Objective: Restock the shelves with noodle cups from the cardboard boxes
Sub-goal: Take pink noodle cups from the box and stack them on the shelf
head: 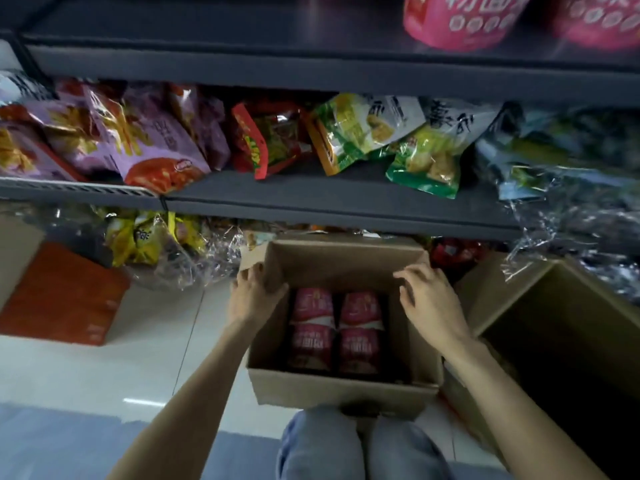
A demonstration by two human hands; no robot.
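Open cardboard box (341, 386) on the pale tiled floor (86, 368), just in front of the person's knees (360, 448). It holds four pink noodle cups (337, 329) lying on their sides in two rows; their white lettering is too blurred to read. The left hand (251, 294) grips the box's left wall near the far corner, thumb inside and fingers curled over the outside. The right hand (427, 297) rests on the right wall's top edge, fingers bent over the rim. Two more pink cups (460, 20) stand on the top shelf (242, 69), bearing large white Chinese characters cut off by the frame edge. The middle shelf (311, 199) carries snack bags (138, 140) with partly legible Chinese print. A second, empty-looking box (568, 327) stands at right; an orange carton (65, 296) lies at left.
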